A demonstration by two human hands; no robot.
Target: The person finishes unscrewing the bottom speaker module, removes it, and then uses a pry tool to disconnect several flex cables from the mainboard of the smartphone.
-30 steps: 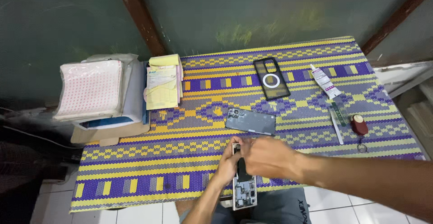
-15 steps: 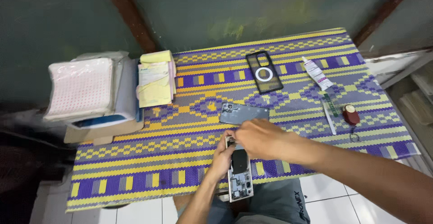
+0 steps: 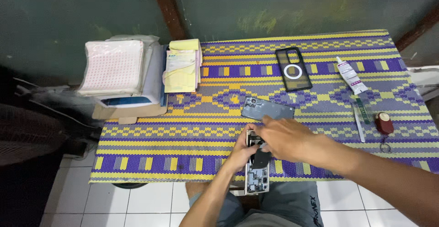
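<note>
Opened phone (image 3: 257,174): near table edge, overhanging it.
Left hand (image 3: 240,152): fingers closed on phone's left side.
Right hand (image 3: 284,138): fingers curled onto phone's top; grip unclear.
Grey back cover (image 3: 267,109): mid-mat.
Black case (image 3: 293,69), white tube (image 3: 350,74): far edge, right.
Paper stacks (image 3: 182,64): far-left corner.
Open mat (image 3: 155,147): near-left.

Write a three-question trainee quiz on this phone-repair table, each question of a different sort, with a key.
1. True or false: the black phone case lies on the patterned mat, apart from both hands.
2. Which thing lies nearest the red round-topped object? A) the white tube B) the yellow receipt pad C) the pink-and-white stack
3. Fill in: the left hand and right hand are both on the opened ____, just below the detached grey back cover.

Key: 1 true; 2 A; 3 phone
</note>
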